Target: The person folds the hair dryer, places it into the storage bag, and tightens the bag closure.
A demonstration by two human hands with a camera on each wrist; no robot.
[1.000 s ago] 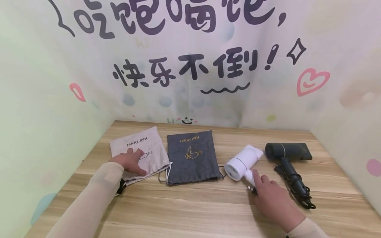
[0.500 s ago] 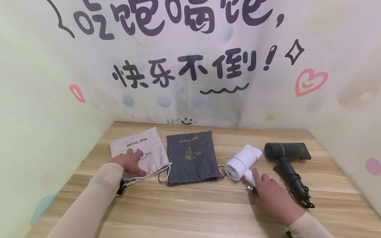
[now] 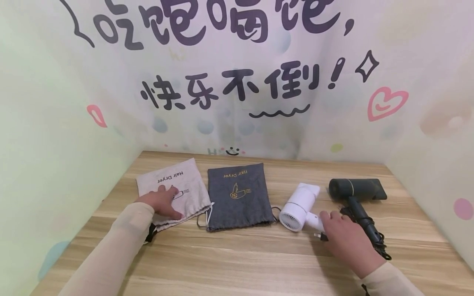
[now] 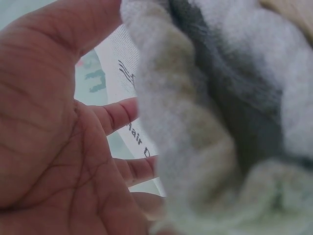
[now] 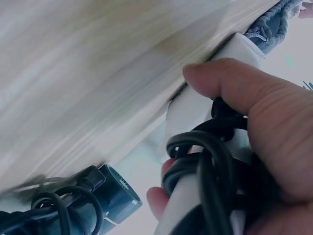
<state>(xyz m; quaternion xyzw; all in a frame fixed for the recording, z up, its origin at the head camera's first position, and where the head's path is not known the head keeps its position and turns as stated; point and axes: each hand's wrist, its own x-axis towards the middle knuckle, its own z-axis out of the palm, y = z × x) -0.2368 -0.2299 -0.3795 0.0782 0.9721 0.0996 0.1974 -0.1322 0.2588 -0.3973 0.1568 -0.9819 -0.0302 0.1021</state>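
In the head view, my left hand (image 3: pixel 161 201) rests with spread fingers on a cream drawstring bag (image 3: pixel 190 181) printed "Hair Dryer". The left wrist view shows this bag's gathered mouth (image 4: pixel 181 127) close up, with a dark gap inside. My right hand (image 3: pixel 348 240) grips the handle of a white hair dryer (image 3: pixel 300 201). Its black cord (image 5: pixel 215 161) is wound around the handle, between thumb and fingers, in the right wrist view. The dryer's round vent faces the near left. Part of the handle is hidden by the hand.
A dark grey drawstring bag (image 3: pixel 237 205) lies flat between the cream bag and the white dryer. To the right is a black hair dryer (image 3: pixel 357 189) with its cord wrapped on the handle, near my right hand. A printed cloth (image 3: pixel 229 131) hangs behind the wooden table (image 3: pixel 207 263).
Over the last half second the white hair dryer has turned a little, its nozzle swinging left and its vent coming nearer. My right hand has shifted slightly right. The left hand stays still.
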